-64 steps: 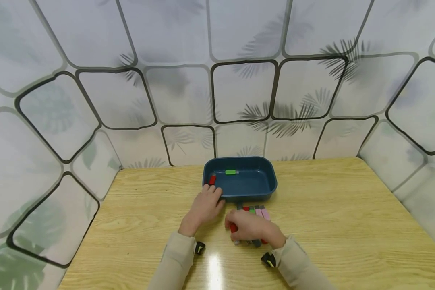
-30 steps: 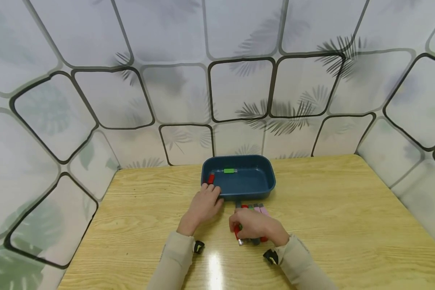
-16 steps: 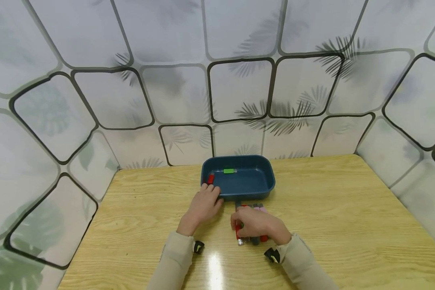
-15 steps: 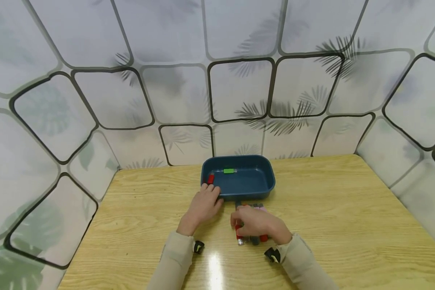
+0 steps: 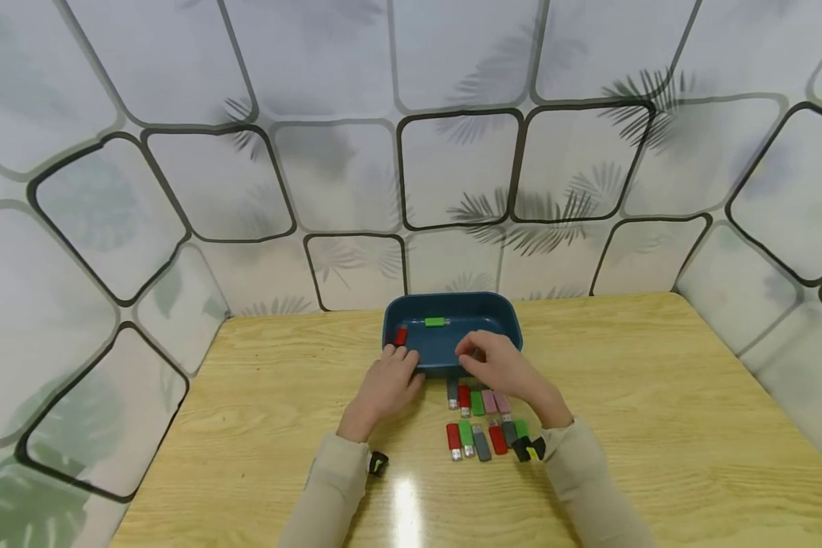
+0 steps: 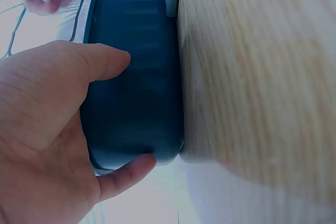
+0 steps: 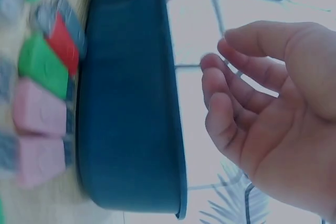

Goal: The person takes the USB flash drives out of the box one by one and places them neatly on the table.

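Observation:
My left hand (image 5: 387, 384) grips the near left corner of a dark blue plastic bin (image 5: 454, 371); its thumb (image 6: 111, 62) lies along the outer wall and other fingers hook over the rim. Inside lie a red USB stick (image 5: 400, 336) by the left wall and a green USB stick (image 5: 435, 322) by the back. Above the bin's near right part hangs my right hand (image 5: 503, 367), fingers loosely curled, nothing seen between them. In front of the bin, USB sticks form two rows. A red USB stick (image 5: 454, 441) sits at the near row's left end, beside a green USB stick (image 5: 466, 438).
The far row has a grey USB stick (image 5: 453, 393), a red one, a green one and two pink USB sticks (image 5: 489, 401). The right wrist's black camera (image 5: 529, 449) overlaps the near row's right end. A patterned backdrop (image 5: 356, 183) stands behind the wooden table (image 5: 260, 426).
My right hand has let go of the red USB stick at the near row's left end and moved forward and up over the bin, uncovering both rows. My left hand keeps its hold.

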A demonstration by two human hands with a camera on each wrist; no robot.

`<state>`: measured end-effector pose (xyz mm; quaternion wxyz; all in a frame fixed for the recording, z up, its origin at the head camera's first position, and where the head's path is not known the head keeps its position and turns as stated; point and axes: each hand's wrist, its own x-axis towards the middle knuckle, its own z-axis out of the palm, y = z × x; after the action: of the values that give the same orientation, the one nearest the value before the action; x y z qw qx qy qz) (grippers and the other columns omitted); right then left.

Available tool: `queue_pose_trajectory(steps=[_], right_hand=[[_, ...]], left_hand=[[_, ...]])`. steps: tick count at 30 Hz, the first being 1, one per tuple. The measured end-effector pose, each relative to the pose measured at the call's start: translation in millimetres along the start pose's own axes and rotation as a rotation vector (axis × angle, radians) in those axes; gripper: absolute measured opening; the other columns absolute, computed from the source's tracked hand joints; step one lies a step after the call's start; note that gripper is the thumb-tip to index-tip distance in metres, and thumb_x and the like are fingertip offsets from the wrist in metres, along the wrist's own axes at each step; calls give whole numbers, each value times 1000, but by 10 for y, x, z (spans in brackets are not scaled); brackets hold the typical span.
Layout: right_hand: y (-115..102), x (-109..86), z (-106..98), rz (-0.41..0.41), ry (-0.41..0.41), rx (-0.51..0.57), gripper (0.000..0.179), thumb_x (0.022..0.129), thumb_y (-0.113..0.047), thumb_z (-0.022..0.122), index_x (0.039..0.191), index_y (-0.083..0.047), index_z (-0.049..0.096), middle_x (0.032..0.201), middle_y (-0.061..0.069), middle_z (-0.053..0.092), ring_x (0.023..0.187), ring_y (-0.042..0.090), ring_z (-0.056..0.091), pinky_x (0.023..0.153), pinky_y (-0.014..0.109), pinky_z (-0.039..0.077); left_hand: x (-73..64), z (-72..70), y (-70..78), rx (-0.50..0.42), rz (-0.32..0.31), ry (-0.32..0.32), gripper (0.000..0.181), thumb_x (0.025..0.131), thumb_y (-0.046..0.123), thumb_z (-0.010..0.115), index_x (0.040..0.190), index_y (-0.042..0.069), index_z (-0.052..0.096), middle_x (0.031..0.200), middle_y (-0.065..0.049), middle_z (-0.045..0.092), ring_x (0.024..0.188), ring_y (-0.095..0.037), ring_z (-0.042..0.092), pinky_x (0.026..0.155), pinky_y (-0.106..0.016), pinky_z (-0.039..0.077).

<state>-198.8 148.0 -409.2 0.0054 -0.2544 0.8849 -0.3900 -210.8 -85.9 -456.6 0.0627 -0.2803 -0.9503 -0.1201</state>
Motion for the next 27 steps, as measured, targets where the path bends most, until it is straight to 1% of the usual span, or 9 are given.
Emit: queue_pose_trajectory(steps=[2, 4, 8, 10, 11, 14, 18, 22, 27], right_hand=[[67, 95, -36, 0, 25, -43, 9, 96, -9, 61, 101, -4, 67, 95, 7, 64, 76, 16, 57, 67, 33, 50], [125, 197, -66, 17, 20, -88, 12, 95, -9, 61, 104, -3, 67, 99, 10, 63, 83, 21, 59, 73, 37, 51], [225, 364, -109, 65, -26, -180, 22, 94, -9, 61, 114, 1, 65, 109, 16, 60, 101, 32, 60, 85, 46, 50], [256, 432, -116, 120, -63, -205, 28, 95, -11, 61, 121, 0, 63, 115, 18, 57, 108, 36, 58, 90, 49, 48], [274, 465, -110, 140, -81, -225, 31, 96, -11, 61, 125, 0, 61, 118, 18, 56, 108, 35, 57, 89, 48, 48], [310, 563, -72, 214, -135, -262, 40, 96, -12, 61, 134, -4, 56, 129, 21, 49, 93, 31, 58, 77, 44, 48], [342, 694, 2, 277, -202, -335, 50, 96, -12, 62, 144, -9, 49, 140, 24, 41, 70, 24, 52, 60, 35, 40], [387, 795, 78, 303, -258, -427, 56, 96, -14, 63, 148, -11, 44, 140, 26, 40, 65, 21, 52, 56, 32, 37], [456, 878, 132, 361, -311, -498, 58, 96, -16, 63, 150, -14, 42, 138, 26, 40, 69, 22, 55, 60, 35, 41]], left_hand=[[9, -3, -7, 3, -9, -8, 17, 99, 26, 61, 100, 10, 57, 93, -7, 57, 85, -24, 42, 66, -36, 44], [12, -10, -8, 5, -21, -19, 18, 99, 27, 60, 102, 10, 58, 94, -7, 57, 86, -24, 42, 66, -35, 44], [14, -12, 5, 13, -22, -32, 19, 100, 28, 59, 104, 9, 58, 96, -7, 58, 87, -24, 43, 67, -35, 45], [17, -8, 12, 15, -18, -34, 19, 100, 28, 59, 105, 9, 59, 97, -7, 58, 88, -24, 44, 68, -36, 46], [18, -5, 16, 17, -16, -34, 19, 100, 28, 59, 105, 9, 59, 97, -7, 58, 88, -24, 44, 69, -36, 46], [17, 7, 16, 21, -16, -42, 20, 100, 28, 59, 106, 9, 59, 99, -7, 58, 89, -23, 43, 70, -35, 47], [13, 10, 14, 22, -16, -46, 20, 100, 28, 59, 107, 9, 60, 99, -7, 59, 89, -22, 43, 71, -34, 47], [8, 4, 17, 19, -19, -44, 20, 100, 29, 59, 107, 10, 60, 100, -7, 59, 89, -22, 43, 70, -35, 47], [8, -2, 15, 27, -18, -45, 20, 100, 29, 59, 105, 10, 59, 100, -6, 59, 89, -22, 43, 70, -35, 48]])
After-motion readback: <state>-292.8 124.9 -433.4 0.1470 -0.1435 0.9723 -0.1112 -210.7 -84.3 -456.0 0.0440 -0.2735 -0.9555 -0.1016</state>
